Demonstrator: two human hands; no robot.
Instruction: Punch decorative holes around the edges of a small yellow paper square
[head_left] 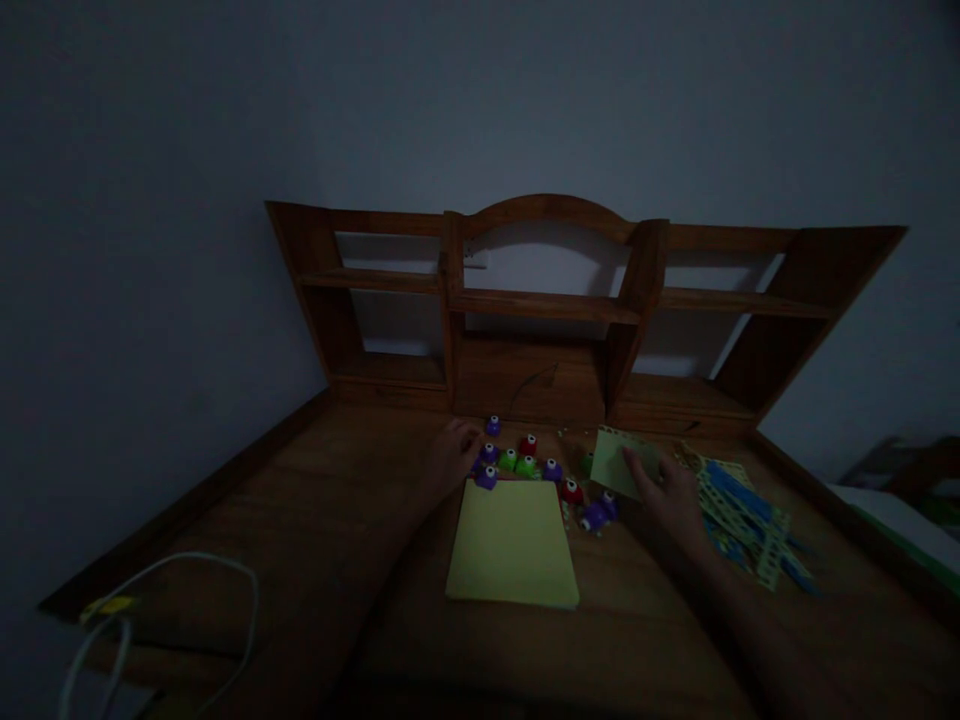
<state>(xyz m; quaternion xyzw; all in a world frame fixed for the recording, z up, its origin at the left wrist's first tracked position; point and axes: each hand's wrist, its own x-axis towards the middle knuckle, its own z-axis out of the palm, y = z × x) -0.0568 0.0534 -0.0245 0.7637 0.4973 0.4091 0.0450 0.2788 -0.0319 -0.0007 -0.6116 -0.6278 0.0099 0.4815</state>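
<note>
My left hand point(452, 452) is beside a cluster of small toy pieces with round white eyes. Its fingers are curled together near a purple eyed piece point(489, 452); whether anything lies between them is too dark to tell. My right hand point(669, 492) grips a pale yellow panel point(613, 462) with a notched top edge, thumb on its face, tilted above the table. Between the hands lies a larger pale yellow square board point(513, 545). Around its far edge sit green pieces point(526, 466), red pieces point(572, 491) and more purple pieces point(598, 514).
A pile of blue and pale yellow perforated strips point(750, 520) lies on the right of the wooden table point(645, 620). Behind stands a wooden shelf unit point(544, 305). A white cable point(251, 600) loops at the front left, near a yellow object point(109, 608).
</note>
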